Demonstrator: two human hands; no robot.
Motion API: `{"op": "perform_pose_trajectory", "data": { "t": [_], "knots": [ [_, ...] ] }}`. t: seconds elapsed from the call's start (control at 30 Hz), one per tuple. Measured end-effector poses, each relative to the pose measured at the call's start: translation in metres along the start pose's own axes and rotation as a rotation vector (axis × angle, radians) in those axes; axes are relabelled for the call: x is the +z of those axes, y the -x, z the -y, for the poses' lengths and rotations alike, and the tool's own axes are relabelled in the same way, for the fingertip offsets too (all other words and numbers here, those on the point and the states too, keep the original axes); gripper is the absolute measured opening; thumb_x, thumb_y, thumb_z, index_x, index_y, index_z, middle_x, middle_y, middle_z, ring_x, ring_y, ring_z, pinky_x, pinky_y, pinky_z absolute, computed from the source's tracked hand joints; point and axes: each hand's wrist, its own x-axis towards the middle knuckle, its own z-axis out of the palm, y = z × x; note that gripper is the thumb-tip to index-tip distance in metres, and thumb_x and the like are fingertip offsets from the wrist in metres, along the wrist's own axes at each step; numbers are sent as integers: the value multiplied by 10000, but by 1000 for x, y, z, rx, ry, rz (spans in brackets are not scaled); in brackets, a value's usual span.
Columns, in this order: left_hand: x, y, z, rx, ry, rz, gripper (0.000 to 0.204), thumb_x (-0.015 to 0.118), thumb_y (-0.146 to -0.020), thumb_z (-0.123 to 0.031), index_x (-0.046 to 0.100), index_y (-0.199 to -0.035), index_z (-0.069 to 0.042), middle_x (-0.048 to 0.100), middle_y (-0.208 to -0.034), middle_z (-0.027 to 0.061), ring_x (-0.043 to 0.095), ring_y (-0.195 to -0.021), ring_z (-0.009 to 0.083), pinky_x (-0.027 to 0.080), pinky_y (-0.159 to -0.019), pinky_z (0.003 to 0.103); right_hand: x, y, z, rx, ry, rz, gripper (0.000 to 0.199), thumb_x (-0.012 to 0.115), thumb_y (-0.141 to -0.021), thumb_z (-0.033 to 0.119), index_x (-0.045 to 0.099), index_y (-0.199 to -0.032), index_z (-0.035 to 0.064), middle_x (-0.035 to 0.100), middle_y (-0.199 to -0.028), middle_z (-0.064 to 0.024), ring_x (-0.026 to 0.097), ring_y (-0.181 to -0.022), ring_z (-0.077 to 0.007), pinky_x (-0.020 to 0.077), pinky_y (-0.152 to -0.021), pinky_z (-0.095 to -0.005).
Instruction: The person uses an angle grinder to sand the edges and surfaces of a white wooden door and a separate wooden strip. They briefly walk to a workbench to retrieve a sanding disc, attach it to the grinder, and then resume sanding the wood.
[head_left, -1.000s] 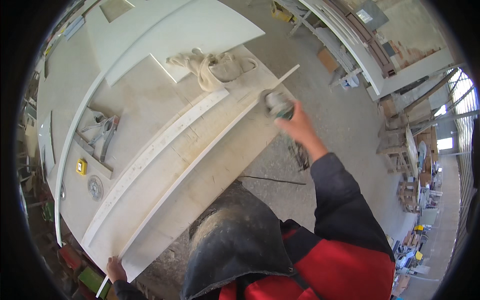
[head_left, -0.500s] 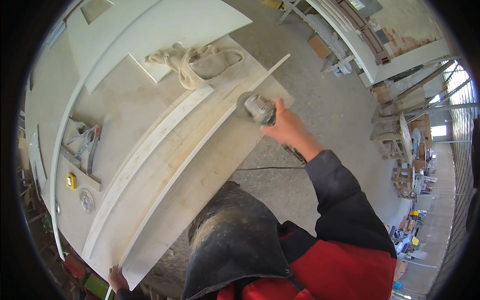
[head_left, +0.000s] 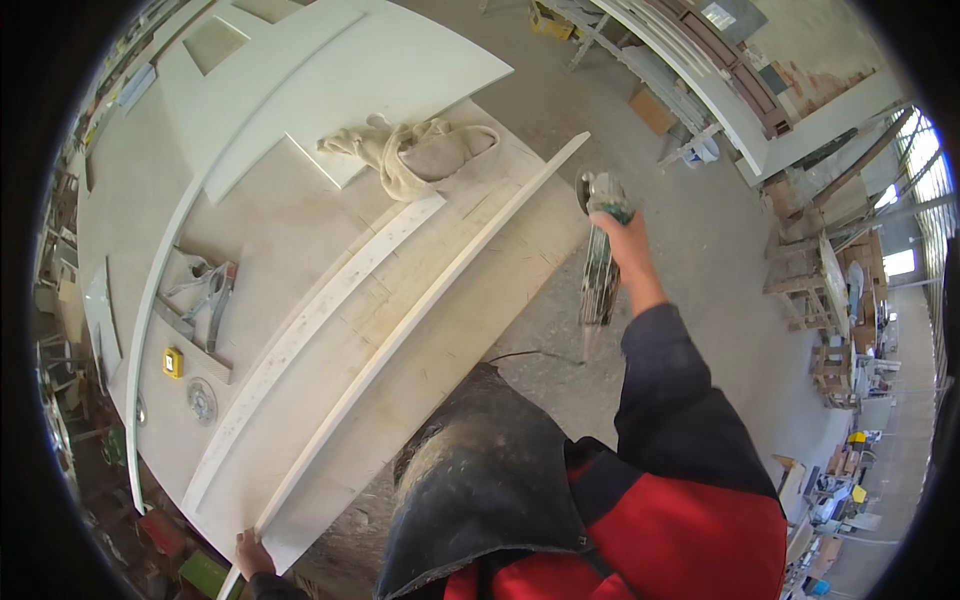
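Note:
My right hand [head_left: 626, 238] is wrapped round an angle grinder [head_left: 603, 235], held off the table's right edge near the far end of a long pale strip [head_left: 425, 305]. The grinder's body hangs toward me and its round disc sits at the far left of its head. Down at the near left, my left hand [head_left: 252, 552] grips the strip's near end, which sticks out past the table edge. A second, wider white curved strip [head_left: 315, 335] lies beyond it. Both rest on the pale, dusty table [head_left: 500, 285].
A crumpled beige cloth [head_left: 425, 155] lies at the far side by a large white panel [head_left: 390, 70]. Leftward are metal clamps [head_left: 212, 298], a yellow tape measure [head_left: 173, 362] and a round disc [head_left: 202, 400]. A dark cable [head_left: 535, 354] hangs near the right side.
My right hand has carried the grinder rightward, away from the strip and off the table. My left hand still holds the near end; the strip now looks turned to show more of its face.

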Motion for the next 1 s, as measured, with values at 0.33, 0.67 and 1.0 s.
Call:
{"op": "perform_pose_trajectory", "data": {
  "t": [0.33,0.67,1.0],
  "knots": [
    [1,1,-24,17,-133,97,275,703,-855,-111,636,-1100,-8,676,-1054,241,668,-1015,450,539,-870,553,13,195,-21,500,-872,-25,423,740,-913,246,536,-1225,45,651,-875,-163,687,-641,-296,589,-529,-434],
    [-63,-40,-191,185,125,-189,578,825,-766,-110,635,-1291,42,676,-1202,250,613,-1149,451,494,-1001,522,-23,170,-44,446,-1056,-32,344,659,-965,328,606,-1114,23,701,-900,-151,717,-742,-310,620,-678,-470],
    [-111,-87,-594,327,282,-411,564,784,-872,-265,623,-1356,-25,618,-1274,155,535,-1225,384,416,-1073,507,-123,25,-31,363,-1028,162,493,727,-937,153,430,-1324,80,626,-981,-172,707,-753,-303,598,-655,-470]
  ]
}}
